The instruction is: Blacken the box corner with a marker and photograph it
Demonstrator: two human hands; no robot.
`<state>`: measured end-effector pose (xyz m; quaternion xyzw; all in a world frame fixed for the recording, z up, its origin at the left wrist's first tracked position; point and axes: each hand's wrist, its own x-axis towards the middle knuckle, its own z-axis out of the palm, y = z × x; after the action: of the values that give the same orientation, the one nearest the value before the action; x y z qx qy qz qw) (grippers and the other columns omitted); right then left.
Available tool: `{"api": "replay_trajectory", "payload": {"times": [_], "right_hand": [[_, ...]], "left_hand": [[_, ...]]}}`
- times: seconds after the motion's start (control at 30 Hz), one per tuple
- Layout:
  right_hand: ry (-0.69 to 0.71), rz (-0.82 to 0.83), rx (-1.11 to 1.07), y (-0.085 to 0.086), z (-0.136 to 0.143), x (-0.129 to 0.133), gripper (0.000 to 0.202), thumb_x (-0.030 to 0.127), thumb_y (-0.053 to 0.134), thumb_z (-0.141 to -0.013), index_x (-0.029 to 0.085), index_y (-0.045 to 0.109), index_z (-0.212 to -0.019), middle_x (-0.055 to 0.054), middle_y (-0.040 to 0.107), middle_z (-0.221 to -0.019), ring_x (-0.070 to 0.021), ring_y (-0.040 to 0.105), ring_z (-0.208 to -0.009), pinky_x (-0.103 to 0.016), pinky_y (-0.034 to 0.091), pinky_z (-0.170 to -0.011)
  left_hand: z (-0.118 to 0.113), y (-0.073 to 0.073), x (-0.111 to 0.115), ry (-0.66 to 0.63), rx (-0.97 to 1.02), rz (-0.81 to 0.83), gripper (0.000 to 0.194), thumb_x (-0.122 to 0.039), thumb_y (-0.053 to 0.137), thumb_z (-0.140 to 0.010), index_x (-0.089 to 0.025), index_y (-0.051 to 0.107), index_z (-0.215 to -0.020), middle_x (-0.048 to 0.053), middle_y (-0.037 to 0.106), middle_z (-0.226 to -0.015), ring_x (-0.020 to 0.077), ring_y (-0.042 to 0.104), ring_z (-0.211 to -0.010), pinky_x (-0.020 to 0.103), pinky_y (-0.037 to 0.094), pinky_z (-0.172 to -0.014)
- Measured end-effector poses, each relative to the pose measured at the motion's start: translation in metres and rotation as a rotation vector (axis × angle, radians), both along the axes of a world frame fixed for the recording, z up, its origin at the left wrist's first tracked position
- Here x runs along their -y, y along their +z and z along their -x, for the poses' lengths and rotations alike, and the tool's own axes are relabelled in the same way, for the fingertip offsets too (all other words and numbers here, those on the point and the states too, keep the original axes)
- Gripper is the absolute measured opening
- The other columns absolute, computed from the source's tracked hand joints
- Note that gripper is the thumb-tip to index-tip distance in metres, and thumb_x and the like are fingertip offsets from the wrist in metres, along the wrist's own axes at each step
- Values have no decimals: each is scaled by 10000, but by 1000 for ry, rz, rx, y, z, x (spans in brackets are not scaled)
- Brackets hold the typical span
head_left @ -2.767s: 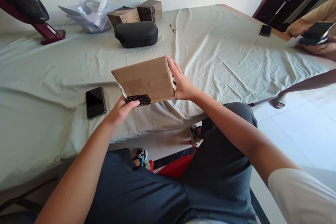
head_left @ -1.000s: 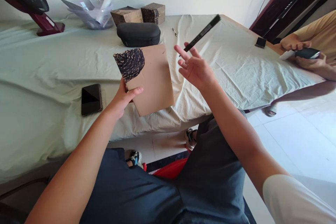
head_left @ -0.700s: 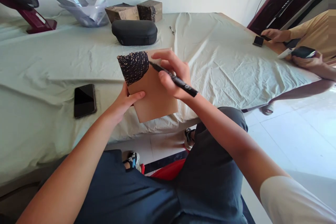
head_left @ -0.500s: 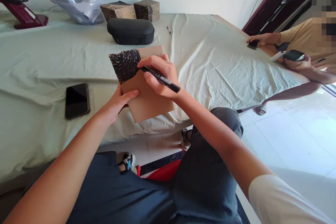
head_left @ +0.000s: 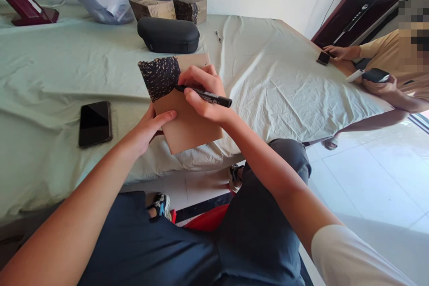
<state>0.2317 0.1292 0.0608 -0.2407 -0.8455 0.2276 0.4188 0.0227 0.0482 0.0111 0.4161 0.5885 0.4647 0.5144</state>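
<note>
A brown cardboard piece [head_left: 192,127] is tilted over the table's front edge, its upper left corner covered in a dense black pattern with small brown gaps. My left hand [head_left: 149,127] grips its left edge, thumb on top and the other fingers hidden beneath. A black marker [head_left: 211,97] is pinched in my right hand [head_left: 206,91], which rests over the upper right part of the cardboard. The marker's tip meets the right border of the black pattern.
The cloth-covered table [head_left: 261,67] bears a phone [head_left: 95,124], a black case [head_left: 168,35], two patterned boxes [head_left: 190,9], a plastic basket [head_left: 107,6], a small pen [head_left: 218,36] and a dark red stand [head_left: 28,9]. At the right, a person [head_left: 378,53] holds a dark object.
The marker has swung to a flatter angle, its back end raised. The view has shifted slightly, and both hands keep their holds.
</note>
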Motion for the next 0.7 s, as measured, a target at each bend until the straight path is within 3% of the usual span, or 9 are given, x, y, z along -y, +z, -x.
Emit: {"api": "replay_trajectory", "payload": {"times": [0.1,0.2,0.27,0.37,0.43,0.53,0.63,0.7], "right_hand": [[-49,115,-171,1,-2,6,264,484,506,-1106,261,647,-1101,-26,656,-868,-241,714,-923,-432,619,-1039],[-153,201,-341,6,-8,11,345,589,507,-1150,272,618,-1067,-11,607,-805,-223,703,-851,-367,624,-876],[-184,227,-409,10,-20,11,297,574,609,-1129,278,610,-1100,-11,675,-888,-198,707,-845,-333,621,-860],[-112,308,-394,10,-48,3,282,443,729,-1062,296,620,-1276,-28,789,-1205,-167,763,-907,-302,636,-896],[-86,420,-328,4,-68,-7,380,427,753,-1021,303,633,-1360,-51,787,-1337,-176,812,-967,-283,644,-851],[-80,639,-285,-12,-85,-22,426,494,709,-1021,257,648,-1369,-96,813,-1312,-207,841,-937,-267,648,-729],[-137,750,-340,-33,-84,-29,294,467,636,-1056,246,625,-1249,-88,844,-1217,-174,803,-772,-247,618,-630],[-219,741,-214,-49,-78,-28,189,342,628,-1045,244,613,-1206,-61,849,-1130,-144,735,-650,-235,574,-597]], "left_hand": [[-2,2,2,-4,8,-20,1070,-687,1007,-659,-278,585,-1553,148,666,-1686,498,584,-1552,551,581,-1070],[-1,3,2,-7,10,-63,1087,-653,1025,-639,-246,587,-1546,172,672,-1674,509,568,-1578,640,528,-1217],[3,3,1,25,1,-123,1084,-626,1045,-615,-216,594,-1511,187,695,-1630,500,582,-1564,673,476,-1293],[17,1,-1,119,-48,-248,1066,-584,1072,-597,-215,589,-1473,177,718,-1576,453,633,-1494,680,446,-1336],[30,-2,-2,164,-104,-316,1080,-554,1089,-590,-236,573,-1484,159,710,-1584,421,658,-1443,689,436,-1348],[47,-7,-2,193,-168,-377,1094,-529,1104,-571,-247,577,-1486,141,703,-1587,402,658,-1433,703,404,-1379],[57,-10,2,221,-191,-379,1019,-538,1083,-583,-255,610,-1440,122,724,-1530,393,646,-1452,710,400,-1390],[60,-11,6,235,-198,-363,976,-538,1076,-567,-261,628,-1388,117,735,-1498,394,652,-1439,715,419,-1382]]}}
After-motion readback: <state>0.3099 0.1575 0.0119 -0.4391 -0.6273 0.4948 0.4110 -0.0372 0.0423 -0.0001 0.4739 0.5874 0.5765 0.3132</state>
